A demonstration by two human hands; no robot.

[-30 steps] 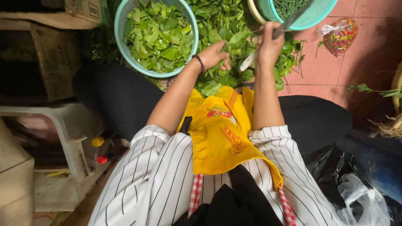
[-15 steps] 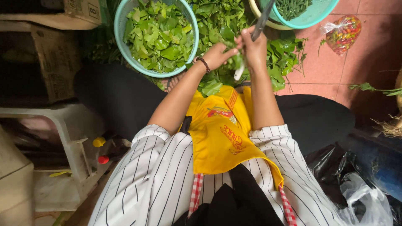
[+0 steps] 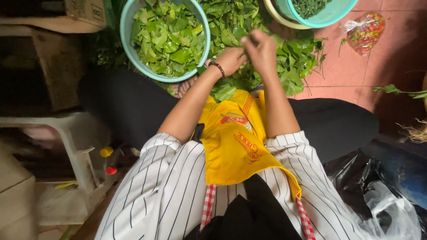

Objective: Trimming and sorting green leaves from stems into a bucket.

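Observation:
My left hand (image 3: 230,60), with a dark bead bracelet on the wrist, and my right hand (image 3: 263,50) meet over a heap of loose green leaves (image 3: 284,58) on the floor in front of my knees. Both hands are closed, fingertips touching, pinching a leafy green stem (image 3: 249,42) between them. The stem is blurred and mostly hidden by my fingers. A teal bowl (image 3: 126,42) full of picked leaves stands just left of my left hand.
A second teal basin (image 3: 331,15) with thin green stalks sits at the top right, beside a clear bag of red chillies (image 3: 365,31) on the pink tiles. A white plastic stool (image 3: 66,133) and cardboard boxes are at left. Plastic bags (image 3: 382,209) lie at lower right.
My right hand came down and left from the far basin to join my left hand. The long grey blade it held up earlier is no longer visible.

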